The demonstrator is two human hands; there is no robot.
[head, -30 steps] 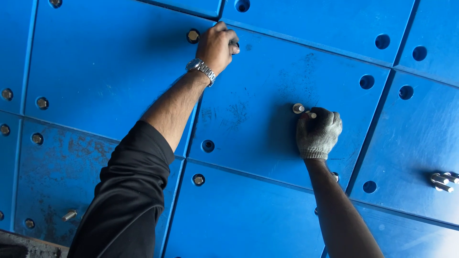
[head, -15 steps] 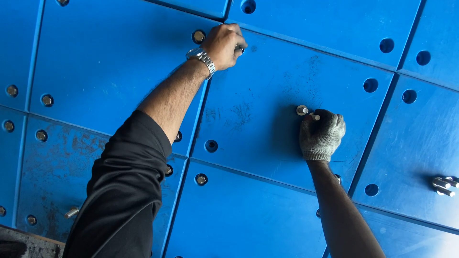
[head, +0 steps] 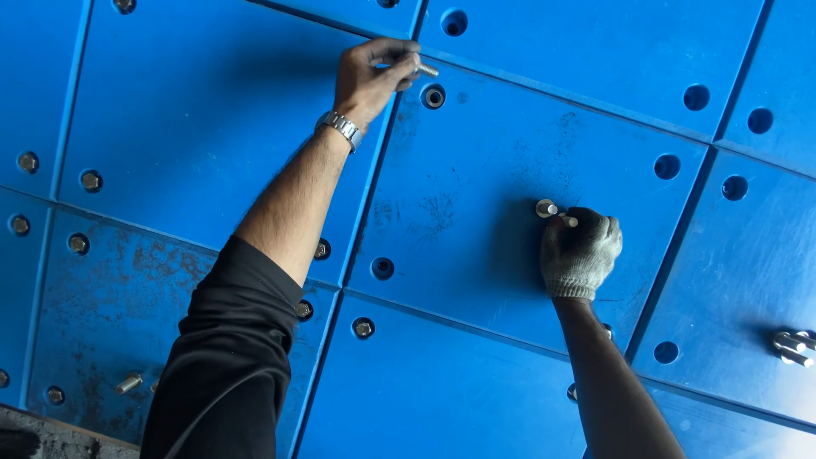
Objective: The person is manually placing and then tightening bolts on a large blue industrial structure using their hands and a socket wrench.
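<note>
While the left hand [head: 370, 76] pinches a small, stiff, likely slippery bolt [head: 427, 70] by its shank, the gloved right hand [head: 580, 252] grips other bolts [head: 552, 212].

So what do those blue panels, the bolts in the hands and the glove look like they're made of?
Blue panels: probably smooth, dense plastic, going by the solid colour, soft sheen and dark scuffs; painted metal is possible. Bolt in the left hand and bolts in the right hand: bare silvery metal, bright and reflective. Glove: knitted fabric, pale grey, with a visible ribbed weave and soiling.
</note>
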